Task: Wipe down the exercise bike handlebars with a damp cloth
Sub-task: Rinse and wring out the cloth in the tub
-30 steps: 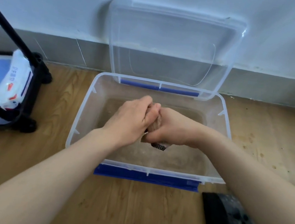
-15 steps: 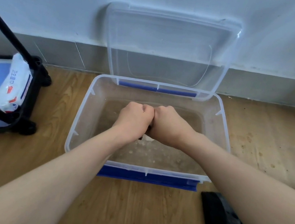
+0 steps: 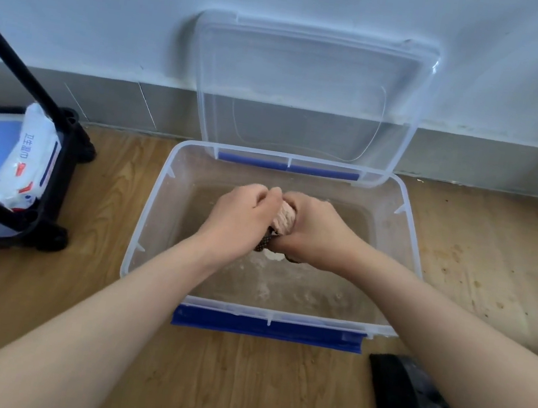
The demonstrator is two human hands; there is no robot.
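Cloth (image 3: 285, 220), soft and sodden (slippery, I'd guess), sits bunched over the tub (image 3: 151, 222), left hand (image 3: 241, 220) and right hand (image 3: 317, 234) each gripping one end.

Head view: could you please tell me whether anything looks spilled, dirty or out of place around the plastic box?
No spill shows. The water in the box looks murky brown, and the wooden floor right of it carries dark speckled stains. The left hand and right hand grip the cloth above the water.
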